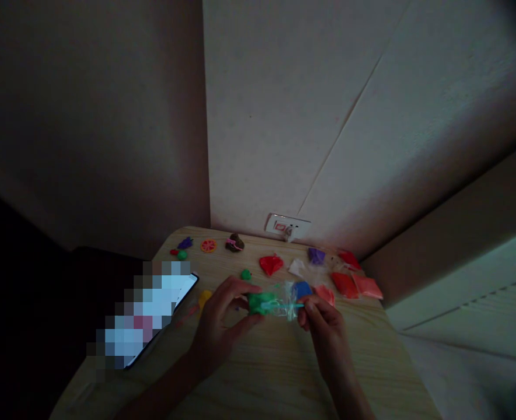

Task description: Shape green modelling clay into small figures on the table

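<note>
Left fingers point(246, 286) pinch green packet point(258, 303); right fingers point(317, 312) hold thin stick point(293, 305). Packet likely light, soft, slippery; grip filled end.

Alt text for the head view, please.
Left hand holds a clear bag of green clay; right hand holds a thin blue tool at it. Around them on a wooden table: colorful clay packets and a lit tablet.

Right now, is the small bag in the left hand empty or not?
Not empty: green material shows inside the clear bag, where the left hand grips it. How full it is, I cannot tell.
</note>
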Demonstrator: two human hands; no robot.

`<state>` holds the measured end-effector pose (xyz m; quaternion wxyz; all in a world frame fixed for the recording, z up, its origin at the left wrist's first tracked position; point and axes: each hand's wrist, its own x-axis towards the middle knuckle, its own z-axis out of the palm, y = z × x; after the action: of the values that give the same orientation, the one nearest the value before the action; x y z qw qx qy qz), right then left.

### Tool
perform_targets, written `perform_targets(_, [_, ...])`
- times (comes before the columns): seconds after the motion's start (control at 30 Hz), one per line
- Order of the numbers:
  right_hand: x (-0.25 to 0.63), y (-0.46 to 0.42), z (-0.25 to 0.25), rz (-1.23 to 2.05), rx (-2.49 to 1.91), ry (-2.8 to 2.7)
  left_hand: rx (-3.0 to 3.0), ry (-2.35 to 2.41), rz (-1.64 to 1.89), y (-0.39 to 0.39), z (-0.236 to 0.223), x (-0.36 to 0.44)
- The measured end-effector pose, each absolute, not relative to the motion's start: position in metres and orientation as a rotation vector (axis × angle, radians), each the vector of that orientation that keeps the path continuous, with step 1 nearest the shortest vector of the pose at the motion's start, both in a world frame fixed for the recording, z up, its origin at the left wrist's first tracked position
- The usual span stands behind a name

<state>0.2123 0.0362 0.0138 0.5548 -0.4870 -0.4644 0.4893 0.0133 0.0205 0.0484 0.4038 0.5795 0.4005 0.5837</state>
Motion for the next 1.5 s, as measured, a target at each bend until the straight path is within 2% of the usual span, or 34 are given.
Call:
perform_targets(0.33, [0.212,0.037,0.018,1.093,-1.186,-1.083,1.304,0.789,1.327,0.028,0.038,0.014])
perform_targets(0.73, [0.218,0.039,0.017,1.096,-1.177,-0.968,1.205,0.815,1.393,0.038,0.022,0.011])
perform_targets(0.97, [0.221,0.040,0.020,1.083,-1.121,-0.935,1.248,0.921,1.274,0.036,0.036,0.011])
perform_targets(1.17, [0.220,0.041,0.020,1.101,-1.118,-0.899,1.426,0.904,1.197,0.034,0.038,0.012])
perform_targets(1.5, [0.221,0.041,0.018,1.100,-1.108,-0.891,1.779,0.942,0.877,0.029,0.024,0.017])
